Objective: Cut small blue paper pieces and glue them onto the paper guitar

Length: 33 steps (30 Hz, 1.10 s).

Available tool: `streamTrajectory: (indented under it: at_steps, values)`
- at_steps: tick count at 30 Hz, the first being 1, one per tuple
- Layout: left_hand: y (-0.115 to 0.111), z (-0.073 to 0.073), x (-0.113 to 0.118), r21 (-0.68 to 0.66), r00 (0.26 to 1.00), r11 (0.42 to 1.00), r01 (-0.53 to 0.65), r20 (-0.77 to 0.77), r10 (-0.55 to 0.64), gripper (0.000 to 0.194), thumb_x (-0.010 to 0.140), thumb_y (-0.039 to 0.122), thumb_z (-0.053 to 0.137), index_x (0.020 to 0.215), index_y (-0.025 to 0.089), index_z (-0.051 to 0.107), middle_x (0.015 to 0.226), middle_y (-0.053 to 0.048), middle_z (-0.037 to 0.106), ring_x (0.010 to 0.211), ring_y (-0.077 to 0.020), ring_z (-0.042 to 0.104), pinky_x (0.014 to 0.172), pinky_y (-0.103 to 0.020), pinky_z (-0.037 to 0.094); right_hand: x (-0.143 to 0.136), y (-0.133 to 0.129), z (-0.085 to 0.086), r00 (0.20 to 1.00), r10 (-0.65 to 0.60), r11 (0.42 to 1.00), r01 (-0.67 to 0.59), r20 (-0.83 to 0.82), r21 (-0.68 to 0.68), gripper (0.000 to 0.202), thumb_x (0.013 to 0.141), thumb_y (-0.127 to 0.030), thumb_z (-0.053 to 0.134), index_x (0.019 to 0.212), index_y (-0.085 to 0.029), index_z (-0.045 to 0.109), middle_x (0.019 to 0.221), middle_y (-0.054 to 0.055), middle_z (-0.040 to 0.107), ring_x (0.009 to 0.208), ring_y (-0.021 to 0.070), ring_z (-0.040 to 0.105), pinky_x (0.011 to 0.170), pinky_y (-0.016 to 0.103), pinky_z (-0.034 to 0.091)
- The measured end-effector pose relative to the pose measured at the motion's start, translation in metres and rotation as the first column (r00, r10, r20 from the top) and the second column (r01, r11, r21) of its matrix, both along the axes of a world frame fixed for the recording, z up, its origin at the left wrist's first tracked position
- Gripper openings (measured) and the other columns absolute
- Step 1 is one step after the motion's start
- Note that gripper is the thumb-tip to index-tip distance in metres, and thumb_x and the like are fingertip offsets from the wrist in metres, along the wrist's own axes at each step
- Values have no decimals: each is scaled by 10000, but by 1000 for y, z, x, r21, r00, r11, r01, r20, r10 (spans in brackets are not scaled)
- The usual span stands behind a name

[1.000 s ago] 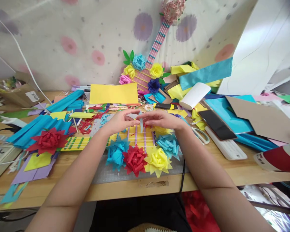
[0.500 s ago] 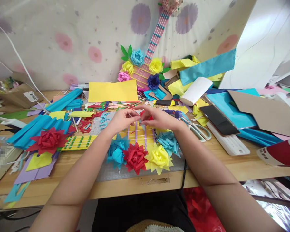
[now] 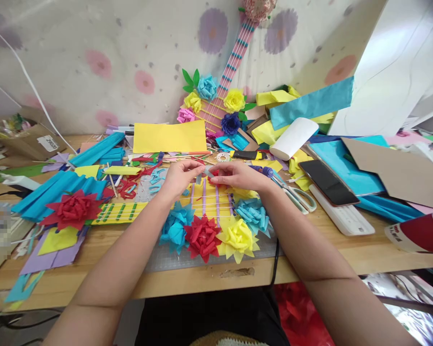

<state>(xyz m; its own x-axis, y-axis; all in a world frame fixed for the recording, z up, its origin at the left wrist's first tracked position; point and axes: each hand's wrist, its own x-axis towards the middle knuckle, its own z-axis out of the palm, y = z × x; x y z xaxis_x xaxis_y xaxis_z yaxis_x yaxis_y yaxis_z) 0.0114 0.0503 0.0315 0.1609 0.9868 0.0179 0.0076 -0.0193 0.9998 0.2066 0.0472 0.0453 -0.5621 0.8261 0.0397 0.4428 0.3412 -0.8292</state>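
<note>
Above the far part of a yellow paper guitar (image 3: 210, 204), my left hand (image 3: 180, 177) and my right hand (image 3: 238, 175) face each other with fingertips almost meeting. Between them is a small pale blue-grey strip (image 3: 208, 171), pinched by both hands; its material is too small to make out. Under my right fingers a red flower is partly hidden. Along the guitar's near edge sit a blue paper flower (image 3: 175, 227), a red paper flower (image 3: 202, 237), a yellow paper flower (image 3: 239, 238) and a light blue one (image 3: 253, 214). Purple strips and white strings cross the guitar's body.
Right of my hands lie scissors (image 3: 298, 194), a phone (image 3: 328, 181) and a red-and-white cup (image 3: 418, 233). Behind, a pink paper guitar (image 3: 227, 77) leans on the wall near a yellow sheet (image 3: 169, 137). Blue crepe paper (image 3: 57, 192) lies left. A black cable (image 3: 275, 262) hangs over the table edge.
My fingertips have drawn slightly apart, and the pale strip between them shows more clearly. The camera view has shifted a little; the flowers and guitar stay put.
</note>
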Motion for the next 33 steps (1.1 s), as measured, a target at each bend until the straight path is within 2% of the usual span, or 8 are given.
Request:
streamTrajectory:
  at_steps: [5,10,15,20,23,27,30,33]
  values:
    - [-4,4,3,-22,998,999,-26,-57,25,361,524,444,797,718,154,705,721,-38,680,670,-143,592,585,-244,474,-4,-1,1,999,-35,999,35,7,8,310,791,-440,545,798,-141,626,693,17,604,593,105,491,578,253,376]
    - [-8,8,5,-23,996,1000,-14,-88,12,339,512,412,811,708,153,713,726,-32,688,696,-148,602,628,-252,478,-11,-6,4,999,-34,999,34,29,3,229,761,-384,573,763,-157,590,616,-17,552,558,97,472,545,241,355]
    - [-8,14,2,-63,993,997,46,-105,-52,346,501,301,821,797,151,723,740,-40,705,697,-160,627,666,-284,500,-8,-7,8,998,-65,994,65,10,-87,236,754,-389,563,731,-155,589,610,-11,559,544,95,467,532,243,354]
    - [-7,21,5,-49,979,998,29,-200,-38,302,486,143,789,780,136,718,650,-38,686,649,-171,633,621,-282,497,-2,-6,14,998,13,981,-24,-59,-193,247,718,-401,592,713,-155,582,605,-20,534,555,92,464,550,246,371]
    - [-10,20,16,-42,989,997,-70,-131,64,230,531,103,739,757,132,702,661,-28,679,638,-151,626,626,-274,499,-2,-6,14,999,1,981,-11,-50,-191,248,710,-403,595,690,-157,573,589,-24,520,552,90,453,545,244,359]
    - [-18,20,31,-150,985,977,-151,65,162,188,588,97,700,772,126,681,746,-33,689,646,-131,630,683,-297,516,-4,-5,8,997,-48,978,35,-55,-207,255,700,-411,594,639,-168,542,562,-33,505,533,83,435,531,239,347]
    - [-23,24,36,-220,970,962,-161,143,195,168,608,75,680,770,116,668,733,-36,686,648,-123,635,714,-295,519,-4,-4,6,995,-71,974,55,-63,-221,246,689,-402,593,620,-172,535,556,-32,505,532,87,440,533,240,355]
    - [-25,29,37,-292,962,951,-101,213,168,132,643,72,639,769,107,648,708,-51,689,660,-135,656,737,-295,526,-3,-5,8,993,-106,968,92,-52,-233,211,684,-372,583,629,-169,559,557,-21,528,543,102,473,544,246,375]
